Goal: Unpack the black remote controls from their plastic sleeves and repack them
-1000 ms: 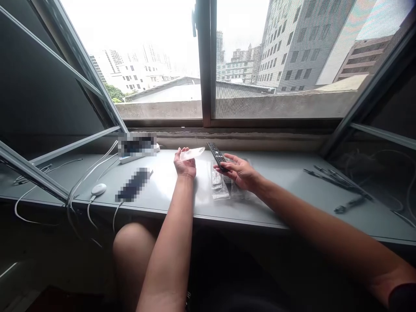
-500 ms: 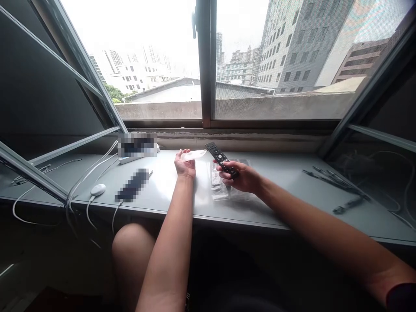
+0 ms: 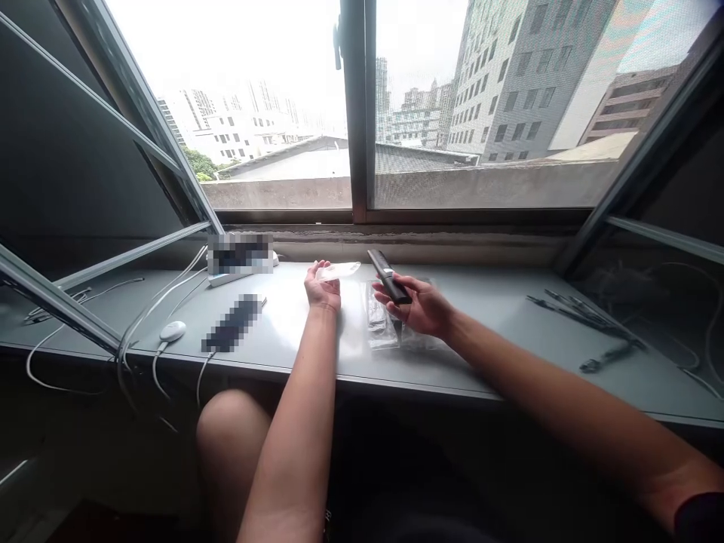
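My right hand [image 3: 421, 303] is closed around a black remote control [image 3: 389, 277], whose plain back or side faces me, its button face out of sight. The remote is tilted, its far end pointing up and left. In my left hand [image 3: 323, 287], palm up with curled fingers, is a thin translucent plastic sleeve [image 3: 342, 270] that sticks out to the right. Beneath my right hand, clear plastic bags [image 3: 380, 324] lie on the grey desk [image 3: 469, 369]; what is in them I cannot make out.
On the left are a phone-like blurred device [image 3: 233, 323] with a cable, a white round charger [image 3: 173, 331] and a white box [image 3: 237, 273] with a blurred top. Dark metal strips [image 3: 582, 313] lie at the right. Metal frames [image 3: 186, 188] rise on both sides before the window.
My right hand has turned the remote over, so its buttons no longer show. My left hand holds the plastic sleeve in nearly the same place.
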`<state>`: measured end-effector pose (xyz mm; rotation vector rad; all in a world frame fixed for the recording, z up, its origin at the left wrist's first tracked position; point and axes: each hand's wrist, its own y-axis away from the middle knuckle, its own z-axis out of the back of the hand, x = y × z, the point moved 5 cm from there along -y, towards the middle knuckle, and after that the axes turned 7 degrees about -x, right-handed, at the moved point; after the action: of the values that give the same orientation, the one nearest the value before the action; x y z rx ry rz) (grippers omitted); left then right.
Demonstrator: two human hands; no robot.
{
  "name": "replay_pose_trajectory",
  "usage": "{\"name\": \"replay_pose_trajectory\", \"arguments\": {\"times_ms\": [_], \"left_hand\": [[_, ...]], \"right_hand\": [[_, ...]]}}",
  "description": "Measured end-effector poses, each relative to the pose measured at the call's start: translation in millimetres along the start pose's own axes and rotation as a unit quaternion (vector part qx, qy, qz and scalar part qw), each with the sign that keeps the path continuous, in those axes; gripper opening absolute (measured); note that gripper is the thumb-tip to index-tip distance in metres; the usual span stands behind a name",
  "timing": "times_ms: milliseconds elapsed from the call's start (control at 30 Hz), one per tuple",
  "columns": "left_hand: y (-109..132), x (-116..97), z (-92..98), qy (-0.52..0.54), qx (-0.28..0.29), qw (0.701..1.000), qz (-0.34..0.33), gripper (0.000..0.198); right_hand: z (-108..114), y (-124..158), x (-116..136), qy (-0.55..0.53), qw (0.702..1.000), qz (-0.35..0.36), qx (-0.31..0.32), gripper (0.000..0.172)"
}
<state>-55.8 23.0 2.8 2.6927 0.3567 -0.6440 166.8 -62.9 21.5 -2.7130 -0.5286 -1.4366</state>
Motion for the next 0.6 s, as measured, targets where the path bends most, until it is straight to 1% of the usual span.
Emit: {"name": "replay_pose_trajectory", "arguments": {"times_ms": [100, 133, 233, 300, 400, 533, 600], "left_hand": [[0.0, -0.5, 0.0, 0.002, 0.001, 1.000, -0.003, 0.008], [0.0, -0.6, 0.0, 0.002, 0.002, 1.000, -0.004, 0.008], [-0.2, -0.7, 0.0, 0.004, 0.003, 1.000, -0.002, 0.008], [-0.2, -0.5, -0.1, 0.004, 0.002, 1.000, 0.000, 0.009], [0.4, -0.3, -0.3, 0.001, 0.000, 1.000, 0.001, 0.009], [2.0, -0.6, -0.6, 0.001, -0.005, 1.000, 0.000, 0.010], [2.2, -0.6, -0.6, 0.002, -0.008, 1.000, 0.002, 0.010]], "right_hand": [[-0.9, -1.1, -0.4, -0.017, 1.000, -0.011, -0.004, 0.020], [-1.6, -1.3, 0.0, -0.028, 0.999, -0.014, -0.003, 0.021], [-5.3, -0.6, 0.9, -0.070, 0.997, -0.029, 0.013, 0.037], [-7.6, 0.6, 1.3, -0.090, 0.995, -0.039, 0.024, 0.040], [-8.6, 2.4, 2.0, -0.110, 0.993, -0.042, 0.024, 0.035], [-5.1, 3.4, 1.7, -0.102, 0.994, -0.035, 0.001, 0.018], [-2.9, 3.0, 0.5, -0.092, 0.995, -0.038, -0.011, 0.017]]}}
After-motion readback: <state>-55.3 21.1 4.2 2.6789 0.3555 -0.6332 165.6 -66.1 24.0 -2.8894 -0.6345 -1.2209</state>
